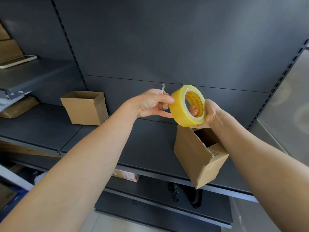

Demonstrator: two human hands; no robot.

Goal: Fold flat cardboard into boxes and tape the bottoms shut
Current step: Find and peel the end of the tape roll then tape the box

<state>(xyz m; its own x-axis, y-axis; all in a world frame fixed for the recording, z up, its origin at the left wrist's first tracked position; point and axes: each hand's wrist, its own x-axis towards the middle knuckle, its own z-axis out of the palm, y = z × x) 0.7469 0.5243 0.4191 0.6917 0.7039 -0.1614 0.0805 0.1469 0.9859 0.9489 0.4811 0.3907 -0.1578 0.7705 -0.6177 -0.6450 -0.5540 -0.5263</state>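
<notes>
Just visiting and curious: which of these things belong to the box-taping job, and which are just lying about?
Job: yellow tape roll in the right hand; left hand at its edge, pinching a small clear sliver; tilted open box; second open box.
Lying about: flat device, brown parcel, red-and-white packet, black straps.

I see the roll of yellowish clear packing tape (179, 113) held upright in the air, its yellow printed core facing me. My right grip (209, 114) has fingers hooked through the core, and my left grip (150, 104) pinches its near edge. Directly below it, a small brown cardboard box (192, 153) sits tilted at the front edge of the dark shelf (142, 144), open end up. A second brown open-topped box (82, 109) stands well apart to the left, farther back.
</notes>
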